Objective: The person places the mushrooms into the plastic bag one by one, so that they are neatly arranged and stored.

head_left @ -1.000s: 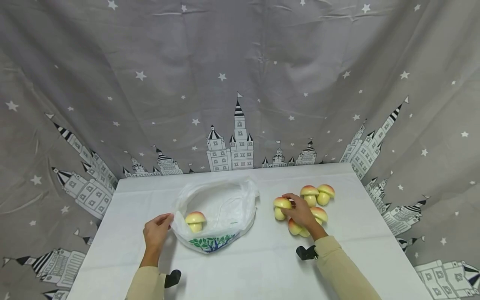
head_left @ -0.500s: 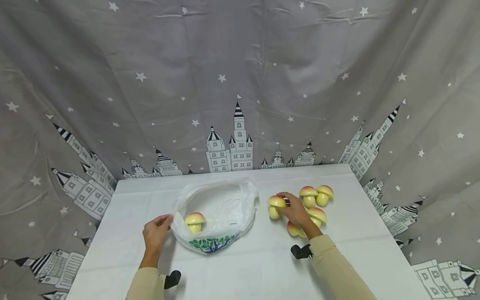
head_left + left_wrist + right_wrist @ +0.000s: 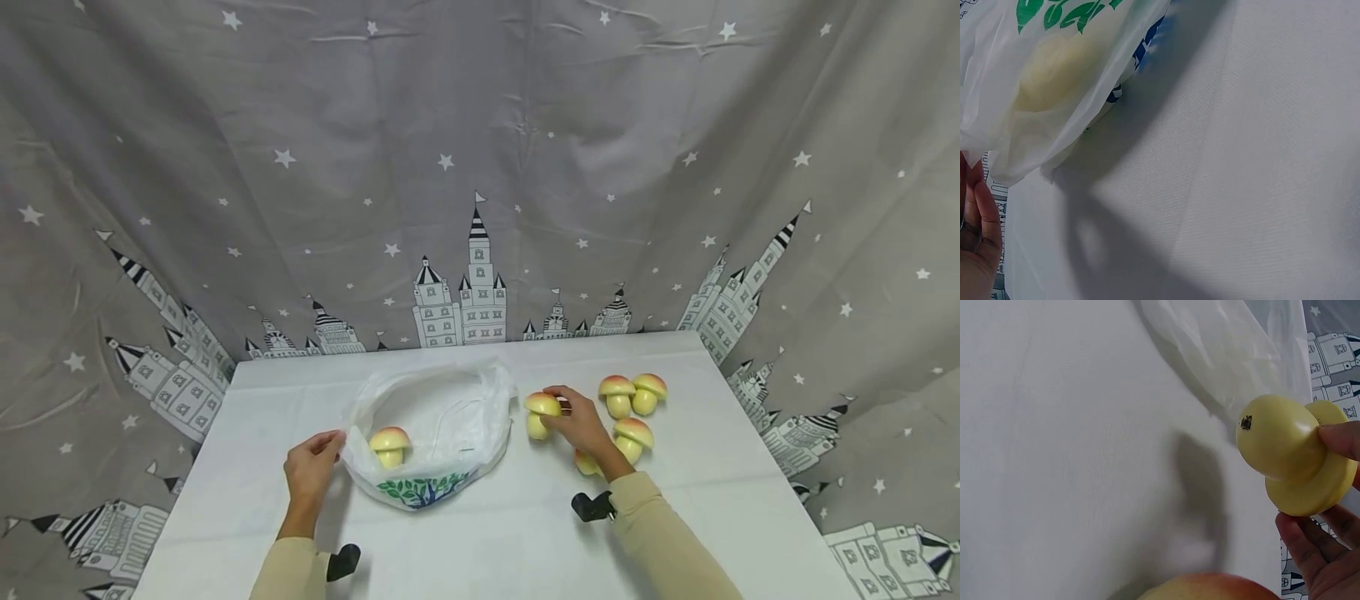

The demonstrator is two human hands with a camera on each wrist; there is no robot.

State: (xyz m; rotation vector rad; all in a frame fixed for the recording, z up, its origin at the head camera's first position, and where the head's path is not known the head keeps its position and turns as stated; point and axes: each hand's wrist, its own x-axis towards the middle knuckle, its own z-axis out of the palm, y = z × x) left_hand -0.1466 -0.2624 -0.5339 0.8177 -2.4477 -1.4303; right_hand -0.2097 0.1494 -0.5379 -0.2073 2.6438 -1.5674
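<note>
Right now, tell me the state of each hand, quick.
Left hand: closed, pinching the white bag at its edge.
Right hand: closed, holding a yellow mushroom with a reddish-topped cap.

In the head view, the right hand point(image 3: 581, 423) is partly covering a low mushroom point(image 3: 587, 463) right of centre, while the bottom edge is cutting off both sleeves point(image 3: 288, 571) and the desk point(image 3: 465, 550). In the left wrist view, the left hand point(image 3: 982, 234) and plastic bag point(image 3: 1029, 147) are running off the left edge, and the bagged mushroom point(image 3: 390, 446) is showing blurred through the film. In the right wrist view, the bottom edge is cropping a reddish cap point(image 3: 1210, 589), and the dark mark point(image 3: 1246, 422) on the held mushroom point(image 3: 1279, 440) is appearing too small to read
</note>
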